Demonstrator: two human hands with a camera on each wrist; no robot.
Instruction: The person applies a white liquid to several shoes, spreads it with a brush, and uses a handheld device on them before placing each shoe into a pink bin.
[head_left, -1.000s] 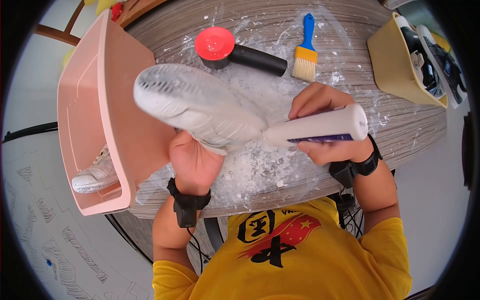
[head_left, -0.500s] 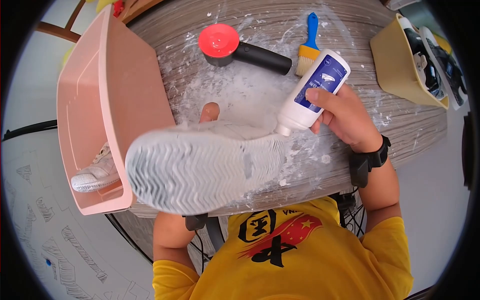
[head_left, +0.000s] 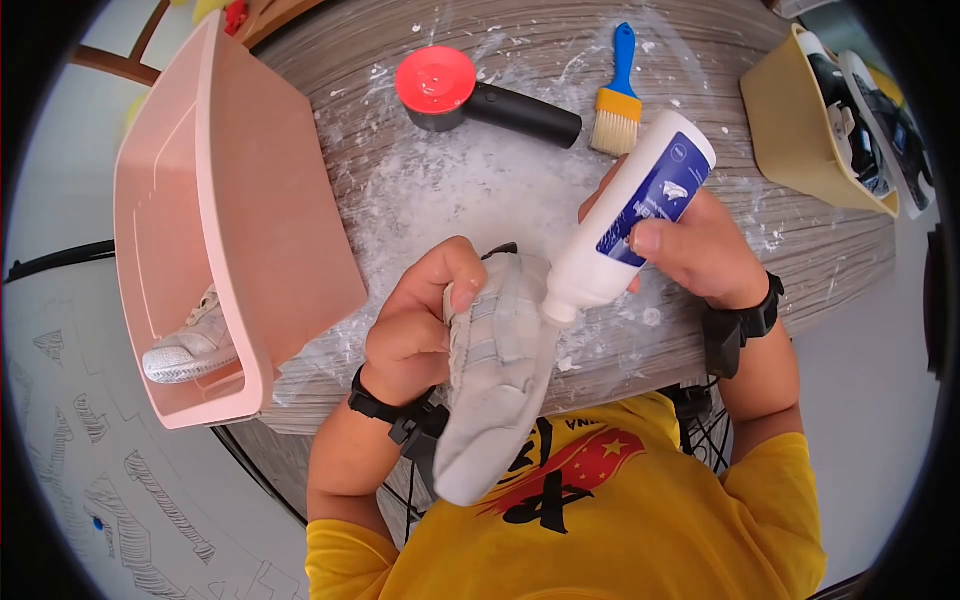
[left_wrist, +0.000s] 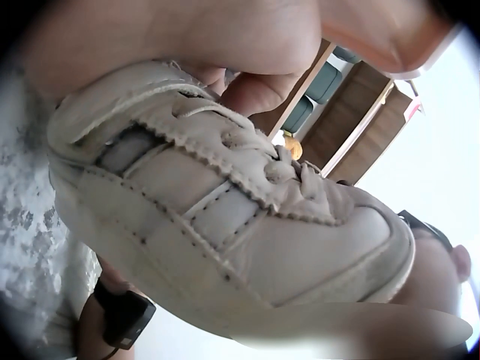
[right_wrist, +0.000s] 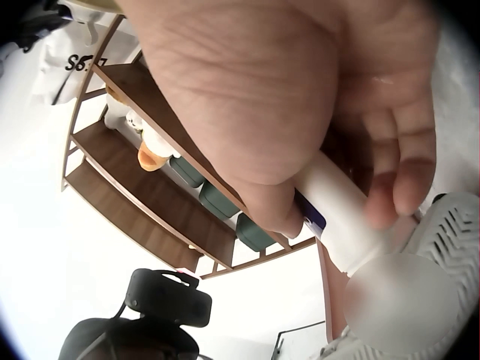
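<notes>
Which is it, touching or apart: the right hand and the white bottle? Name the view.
Touching. The head view shows the right hand gripping the white bottle, thumb lying across the blue label.

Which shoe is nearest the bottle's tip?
The held shoe, gripped by the left hand. Another pale shoe lies in the pink bin and dark shoes in the yellow bin, all farther from the bottle.

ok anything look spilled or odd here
White smears are spread across the table, heaviest beyond the shoe, as if something spilled or splashed; I can't tell what. The shoe's side also has a dark-edged patch, perhaps wear or dirt. The brush looks fine.
</notes>
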